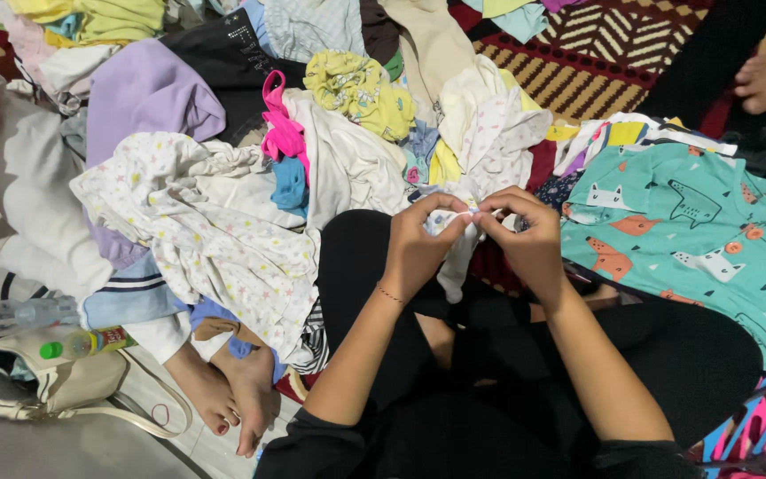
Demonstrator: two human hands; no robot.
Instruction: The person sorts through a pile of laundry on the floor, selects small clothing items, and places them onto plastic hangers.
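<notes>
Hands meet over the lap: the left hand [420, 238] and right hand [525, 232] both pinch a small white garment [454, 253] at its top edge, its body hanging between them. Left and far, a heap of unsorted clothes [250, 177] remains; right, a teal fox-print piece [693, 231] lies spread flat.

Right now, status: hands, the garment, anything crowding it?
Left hand and right hand both pinching a small white garment above the lap. Clothes pile close behind it. Teal fox-print garment to the right, apart.
</notes>
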